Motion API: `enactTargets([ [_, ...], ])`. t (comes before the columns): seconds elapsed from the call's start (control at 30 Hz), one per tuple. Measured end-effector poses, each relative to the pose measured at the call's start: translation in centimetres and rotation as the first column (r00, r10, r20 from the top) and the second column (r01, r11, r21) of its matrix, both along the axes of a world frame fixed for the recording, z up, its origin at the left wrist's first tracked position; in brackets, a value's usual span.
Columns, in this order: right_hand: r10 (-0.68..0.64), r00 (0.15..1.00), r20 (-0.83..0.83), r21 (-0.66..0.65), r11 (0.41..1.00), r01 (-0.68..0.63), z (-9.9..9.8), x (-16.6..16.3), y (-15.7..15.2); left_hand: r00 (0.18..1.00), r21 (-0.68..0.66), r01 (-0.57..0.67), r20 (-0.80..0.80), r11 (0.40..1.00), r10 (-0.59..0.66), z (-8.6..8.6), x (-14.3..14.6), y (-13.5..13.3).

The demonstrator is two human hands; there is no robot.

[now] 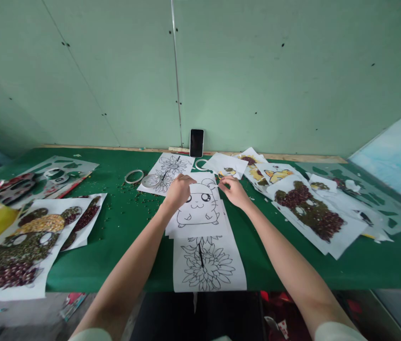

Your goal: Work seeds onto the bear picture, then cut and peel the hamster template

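Observation:
The hamster line drawing (197, 213) lies on the table between my hands, on top of other white sheets. Over its upper left part is my left hand (180, 190), fingers bent together and pointing right; whatever they hold is hidden. My right hand (234, 190) is at the drawing's upper right edge, thumb and fingers pinched by a small whitish bit too small to name. Below the hamster, a flower line drawing (209, 265) reaches the table's front edge. Another flower drawing (161, 166) lies behind my left hand, with a clear tape roll (150, 180) on it.
A phone (196, 143) leans upright against the wall. Another tape roll (134, 176) lies left among scattered seeds. Seed-covered pictures lie at the left (26, 251) and right (308, 213). A wide yellow tape roll (3, 220) sits at the far left of the green table (125, 265).

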State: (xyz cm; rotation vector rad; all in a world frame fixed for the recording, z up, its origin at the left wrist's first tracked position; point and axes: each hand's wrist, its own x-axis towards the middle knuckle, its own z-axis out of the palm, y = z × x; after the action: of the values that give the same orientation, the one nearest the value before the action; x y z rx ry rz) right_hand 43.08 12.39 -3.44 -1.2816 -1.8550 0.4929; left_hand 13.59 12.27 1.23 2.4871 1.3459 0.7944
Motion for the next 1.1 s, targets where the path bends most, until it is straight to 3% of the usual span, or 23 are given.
enactTargets([
  [0.1, -0.01, 0.999, 0.038, -0.003, 1.0, 0.01, -0.2, 0.2, 0.2, 0.997, -0.032, -0.055, -0.065, 0.998, 0.053, 0.5, -0.1, -0.4],
  [0.27, -0.006, 0.995, 0.103, -0.029, 1.0, 0.009, -0.7, 0.3, 0.1, 0.945, -0.07, -0.295, -0.166, 0.953, 0.281, 0.6, -0.5, -0.5],
  [0.47, -0.036, 0.984, 0.175, -0.069, 0.996, 0.049, -0.6, 0.0, -0.3, 0.926, -0.124, -0.336, -0.223, 0.934, 0.304, 0.2, -1.5, -0.1],
  [0.57, -0.047, 0.984, 0.17, -0.092, 0.994, 0.063, -0.5, -0.1, -0.4, 0.944, -0.132, -0.255, -0.251, 0.958, 0.217, 0.0, -2.4, 0.2],
  [0.7, -0.063, 0.986, 0.154, -0.079, 0.994, 0.076, -0.5, 0.0, -0.4, 0.933, -0.205, 0.027, -0.346, 0.978, -0.099, 0.2, -3.3, 0.3],
  [0.77, -0.069, 0.984, 0.164, -0.067, 0.994, 0.081, -0.6, 0.0, -0.4, 0.91, -0.231, 0.09, -0.377, 0.969, -0.174, 0.3, -3.5, 0.1],
  [1.1, -0.069, 0.975, 0.212, -0.008, 0.997, 0.072, -0.9, 0.1, -0.2, 0.918, -0.214, 0.11, -0.352, 0.971, -0.181, 0.0, -2.8, -0.5],
])
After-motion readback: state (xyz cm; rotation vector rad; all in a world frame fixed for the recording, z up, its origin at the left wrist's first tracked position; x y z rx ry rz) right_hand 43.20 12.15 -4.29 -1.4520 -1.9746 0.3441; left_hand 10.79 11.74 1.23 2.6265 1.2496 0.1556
